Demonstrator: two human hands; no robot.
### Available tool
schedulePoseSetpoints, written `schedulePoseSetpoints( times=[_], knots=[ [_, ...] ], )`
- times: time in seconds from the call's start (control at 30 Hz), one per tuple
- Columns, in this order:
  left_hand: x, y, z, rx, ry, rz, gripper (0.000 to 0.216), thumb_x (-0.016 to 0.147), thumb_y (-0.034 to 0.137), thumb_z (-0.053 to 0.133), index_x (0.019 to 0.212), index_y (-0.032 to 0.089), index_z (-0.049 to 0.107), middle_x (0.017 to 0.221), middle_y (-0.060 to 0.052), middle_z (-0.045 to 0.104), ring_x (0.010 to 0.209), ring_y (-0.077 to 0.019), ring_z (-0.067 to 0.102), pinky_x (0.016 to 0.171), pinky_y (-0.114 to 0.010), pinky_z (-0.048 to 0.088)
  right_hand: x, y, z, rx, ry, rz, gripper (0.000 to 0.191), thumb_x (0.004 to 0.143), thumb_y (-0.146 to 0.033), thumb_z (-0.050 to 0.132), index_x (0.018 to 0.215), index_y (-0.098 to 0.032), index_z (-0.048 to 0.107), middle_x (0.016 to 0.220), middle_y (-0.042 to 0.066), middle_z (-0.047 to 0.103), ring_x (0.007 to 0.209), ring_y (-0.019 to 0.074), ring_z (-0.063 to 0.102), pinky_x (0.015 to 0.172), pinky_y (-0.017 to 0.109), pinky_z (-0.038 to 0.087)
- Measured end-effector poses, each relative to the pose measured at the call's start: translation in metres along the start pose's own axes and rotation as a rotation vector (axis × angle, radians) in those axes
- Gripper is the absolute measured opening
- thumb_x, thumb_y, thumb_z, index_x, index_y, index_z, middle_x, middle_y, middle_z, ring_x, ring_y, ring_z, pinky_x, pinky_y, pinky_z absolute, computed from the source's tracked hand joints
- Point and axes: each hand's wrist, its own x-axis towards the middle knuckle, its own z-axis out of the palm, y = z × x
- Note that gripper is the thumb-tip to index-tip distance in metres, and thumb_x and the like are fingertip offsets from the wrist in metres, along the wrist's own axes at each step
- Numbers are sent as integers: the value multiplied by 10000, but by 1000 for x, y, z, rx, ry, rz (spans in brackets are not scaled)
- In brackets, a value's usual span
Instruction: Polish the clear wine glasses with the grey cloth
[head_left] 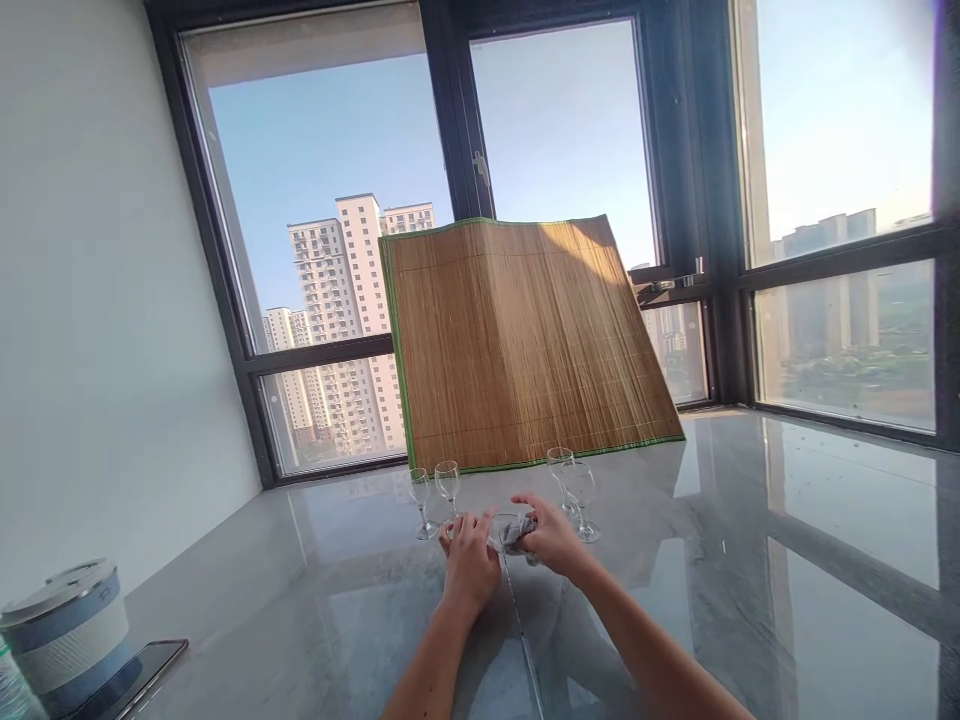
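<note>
Fingers of my left hand [472, 562] are curled around a clear wine glass [498, 524], its rim turned towards the right. My right hand [556, 538] grips a bunched grey cloth [516, 532] at the mouth of that glass, the index finger stretched out to the left. Most of the held glass is hidden by my left hand. Just beyond my left hand stand two upright stemmed glasses, one [419, 492] left of the other [448, 482]. Behind my right hand are two more, a farther glass [559, 460] partly overlapped by a nearer glass [582, 488].
A bamboo mat [517, 350] with green edging leans against the windows behind the glasses. On the left of the glossy grey stone surface [330, 620] are a blue and white lidded cup [71, 630], a phone [139, 680] and part of a clear bottle [13, 690]. A white wall borders the left.
</note>
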Motion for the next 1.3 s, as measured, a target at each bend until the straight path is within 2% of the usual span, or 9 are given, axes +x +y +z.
schedulePoseSetpoints(
  times=[0.1,0.17,0.3,0.5,0.67,0.8,0.97,1.17,1.3],
  knots=[
    [-1,4,0,27,11,5,609,719,69,450,1279,269,577,1052,-70,610,1073,-262,514,1028,-476,216,0,7,-1,-216,132,-70,667,484,-55,540,1135,-181,602,642,-58,573,579,112,499,529,204,352],
    [-1,6,-1,48,21,26,605,719,63,444,1273,264,583,1049,-77,609,1062,-263,511,1024,-476,220,0,8,-2,-263,133,-72,685,490,-48,552,1164,-166,591,633,-61,564,587,113,492,540,208,344],
    [-1,8,-6,77,50,78,621,706,54,445,1273,268,582,1023,-68,609,1052,-259,514,1024,-470,220,-1,2,-6,-166,-50,-8,719,498,-75,615,1212,-132,554,620,-69,558,557,103,466,505,202,326],
    [-1,5,-6,0,86,30,530,764,103,438,1259,225,583,1073,-74,625,1054,-245,537,1001,-432,242,-9,-20,-14,218,-269,87,801,576,-177,641,1351,-181,438,717,-37,605,565,106,515,515,210,361],
    [-1,3,0,-30,102,-20,508,772,111,429,1245,213,586,1119,-83,635,1072,-249,546,986,-430,250,-15,-30,-14,268,-172,93,570,752,-361,530,1305,-224,493,838,4,630,663,135,576,555,229,402],
    [-2,5,-4,2,132,-2,514,758,104,445,1234,230,592,1086,-69,628,1072,-248,538,998,-440,235,-9,-19,-4,122,-94,32,668,713,-321,569,1346,-161,428,695,-29,590,561,126,526,538,240,394],
    [-3,8,-11,61,150,40,576,688,53,459,1211,248,603,1026,-55,617,1055,-242,529,1018,-445,214,-3,1,4,-38,-34,-94,678,663,-237,619,1326,-175,491,757,2,657,669,151,571,647,274,443],
    [-3,7,-8,-13,97,-14,502,712,90,470,1174,217,617,1060,-89,627,1044,-266,536,975,-441,252,-9,-9,-6,292,-229,87,781,651,-378,734,1350,-158,463,736,-9,646,592,128,564,547,233,401],
    [3,4,-2,-175,129,-107,439,720,82,455,1090,228,641,1045,-81,640,1054,-266,546,970,-424,265,-14,-28,-11,471,-175,105,817,629,-430,771,1335,-159,461,688,-18,625,567,133,569,522,231,384]
  ],
)
